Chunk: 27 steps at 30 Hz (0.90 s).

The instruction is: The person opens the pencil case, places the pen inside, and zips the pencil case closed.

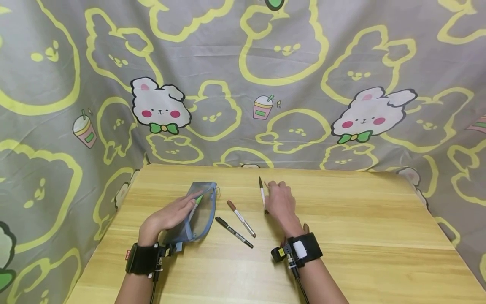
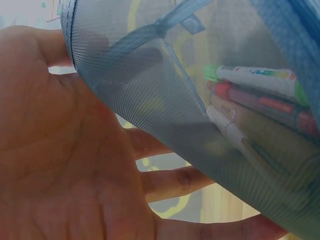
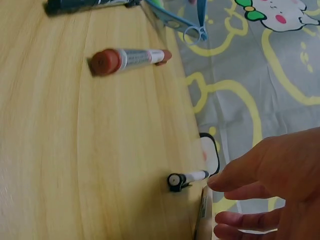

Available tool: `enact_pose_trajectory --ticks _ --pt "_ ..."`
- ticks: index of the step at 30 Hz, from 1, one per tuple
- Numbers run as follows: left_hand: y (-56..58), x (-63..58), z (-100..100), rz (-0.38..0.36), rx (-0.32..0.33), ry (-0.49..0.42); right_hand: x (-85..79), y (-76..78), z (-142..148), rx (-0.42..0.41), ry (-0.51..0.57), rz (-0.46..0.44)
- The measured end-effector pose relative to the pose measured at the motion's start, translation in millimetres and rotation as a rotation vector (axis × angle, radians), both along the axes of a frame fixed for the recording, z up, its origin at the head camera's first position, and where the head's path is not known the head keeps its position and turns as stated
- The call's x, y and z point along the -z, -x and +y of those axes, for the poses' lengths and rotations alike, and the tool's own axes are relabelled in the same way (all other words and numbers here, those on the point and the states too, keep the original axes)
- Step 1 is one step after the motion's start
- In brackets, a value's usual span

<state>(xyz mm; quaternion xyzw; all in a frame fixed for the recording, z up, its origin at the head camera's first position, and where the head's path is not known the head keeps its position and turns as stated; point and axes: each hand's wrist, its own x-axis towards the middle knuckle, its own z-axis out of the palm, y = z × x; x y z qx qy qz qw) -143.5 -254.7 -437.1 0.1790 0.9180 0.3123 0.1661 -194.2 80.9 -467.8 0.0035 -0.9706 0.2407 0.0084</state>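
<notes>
A blue mesh zip pouch (image 1: 206,217) stands at the left of the table with its mouth parted. My left hand (image 1: 172,215) rests along its left side, fingers extended across the mesh. Through the mesh, the left wrist view shows a green-and-white marker (image 2: 257,77), a red pen (image 2: 270,105) and a pale pen (image 2: 230,127). My right hand (image 1: 281,204) hovers beside a white pen with black ends (image 1: 262,191), thumb tip near it. A slim pen-like item (image 3: 202,215) lies by its fingertips, partly out of frame. Thumb and fingers stand apart.
Between the hands lie a brown-capped marker (image 1: 241,218) and a black marker (image 1: 233,232), both slanted on the wooden table (image 1: 364,236). Patterned grey cloth (image 1: 228,84) hangs along the back and both sides. Each wrist wears a black strap with a camera.
</notes>
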Motion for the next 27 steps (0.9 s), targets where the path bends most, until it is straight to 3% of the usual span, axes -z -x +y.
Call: enact_pose_trajectory --ticks 14,27 --pt "-1.5 0.5 0 -0.026 -0.036 0.002 4.2 7.1 8 0.018 -0.055 -0.099" --pt "-0.8 0.6 2 -0.035 -0.051 0.016 4.2 9.1 13 0.005 -0.029 -0.11"
